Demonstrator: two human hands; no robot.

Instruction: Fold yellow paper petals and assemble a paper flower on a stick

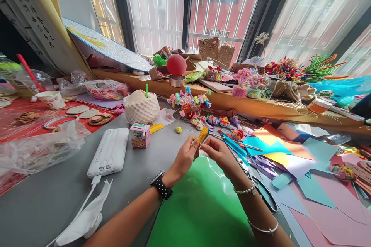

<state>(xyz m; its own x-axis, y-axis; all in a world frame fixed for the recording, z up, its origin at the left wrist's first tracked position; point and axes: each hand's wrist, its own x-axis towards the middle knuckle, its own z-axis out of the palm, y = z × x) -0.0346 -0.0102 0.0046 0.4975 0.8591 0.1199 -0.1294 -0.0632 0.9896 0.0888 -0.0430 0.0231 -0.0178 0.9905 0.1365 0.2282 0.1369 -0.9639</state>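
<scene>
My left hand (185,158) is closed around a narrow folded piece of yellow paper (203,134), which points up and away from me. Close against it, my right hand (217,152) has thumb and fingers pinched together at the paper's lower end; what lies between those fingertips is too small to make out. Both hands are above a shiny green sheet (199,204). Under my right forearm lie large black-handled scissors (263,195). Another folded yellow paper piece (156,127) rests by a small pink drink carton (140,136).
A white power bank (108,152) with a cable lies left, near a foam-netted coconut (141,106) with a green straw. Behind my hands stands a bunch of small crafted flowers (189,104). Coloured paper (315,189) covers the right side. A red balloon (176,65) sits on the cluttered windowsill.
</scene>
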